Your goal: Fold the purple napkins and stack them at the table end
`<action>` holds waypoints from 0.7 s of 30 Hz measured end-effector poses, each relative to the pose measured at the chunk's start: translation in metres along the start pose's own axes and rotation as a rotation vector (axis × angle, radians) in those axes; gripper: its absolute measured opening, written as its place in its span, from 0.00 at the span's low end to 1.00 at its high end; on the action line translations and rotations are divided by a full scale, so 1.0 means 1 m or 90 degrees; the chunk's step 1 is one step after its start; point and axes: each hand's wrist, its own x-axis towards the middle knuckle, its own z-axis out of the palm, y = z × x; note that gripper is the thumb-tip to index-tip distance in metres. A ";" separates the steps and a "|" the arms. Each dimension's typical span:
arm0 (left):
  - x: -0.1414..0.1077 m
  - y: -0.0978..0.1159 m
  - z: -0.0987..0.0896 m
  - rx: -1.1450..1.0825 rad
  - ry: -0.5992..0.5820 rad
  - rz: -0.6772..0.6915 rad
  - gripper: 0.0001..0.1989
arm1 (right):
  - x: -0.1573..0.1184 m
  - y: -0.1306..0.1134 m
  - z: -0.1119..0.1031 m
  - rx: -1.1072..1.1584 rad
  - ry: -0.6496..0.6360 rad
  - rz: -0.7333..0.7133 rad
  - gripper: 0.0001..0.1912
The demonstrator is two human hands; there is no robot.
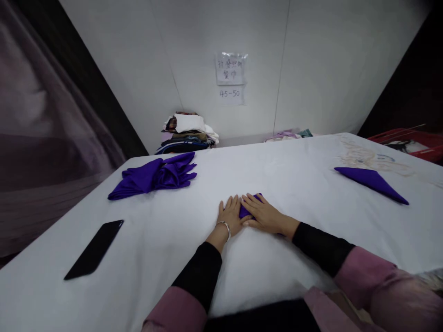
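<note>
A small folded purple cloth (245,211) lies on the white-covered table (173,240), mostly covered by my hands. My right hand (263,215) rests flat across it with the fingers spread. At its left edge my left hand (230,216) lies flat, fingers stretched out, a silver bracelet on the wrist. To the left is a loose heap of purple cloths (152,176). A purple cloth folded into a long pointed shape (373,181) sits on the right of the table.
A black flat object (95,249) lies at the left. Behind the table's far edge are a stack of folded clothes (188,133) and more fabric (285,135). A red basket (427,150) stands at the far right. Paper signs (230,78) hang on the wall.
</note>
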 end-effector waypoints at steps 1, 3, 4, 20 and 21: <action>0.000 -0.002 -0.001 -0.015 0.001 0.002 0.39 | 0.003 0.003 0.008 0.003 -0.009 0.006 0.41; 0.000 -0.010 -0.004 -0.057 0.011 0.007 0.39 | 0.004 0.009 0.021 0.002 -0.020 0.009 0.40; -0.001 -0.017 -0.006 -0.084 0.028 0.010 0.39 | 0.003 0.012 0.024 -0.001 -0.022 0.008 0.40; -0.026 -0.053 -0.020 -0.148 0.253 0.005 0.14 | 0.000 0.016 0.031 0.002 -0.004 -0.005 0.39; -0.025 -0.051 -0.021 -0.136 0.242 0.012 0.14 | 0.000 0.016 0.031 0.005 0.000 -0.007 0.38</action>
